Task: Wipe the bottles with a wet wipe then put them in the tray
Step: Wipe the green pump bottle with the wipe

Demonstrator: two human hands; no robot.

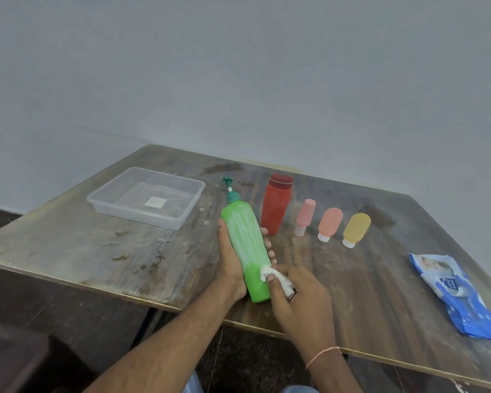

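My left hand (pixel 229 262) grips a tall green pump bottle (pixel 245 242), tilted with its pump pointing away from me, above the table's near edge. My right hand (pixel 301 302) pinches a crumpled white wet wipe (pixel 277 279) and presses it against the bottle's lower right side. White streaks cover the bottle's upper body. A clear plastic tray (pixel 119 207) stands at the back left with no bottle in it. To the right of the green bottle stand a red bottle (pixel 277 207), a pink tube (pixel 305 217), an orange tube (pixel 330 224) and a yellow tube (pixel 356 229).
A blue wet-wipe pack (pixel 454 293) lies near the right edge of the worn wooden table (pixel 125 251). A grey wall rises behind the table. The table's front edge runs just under my wrists, with dark floor below.
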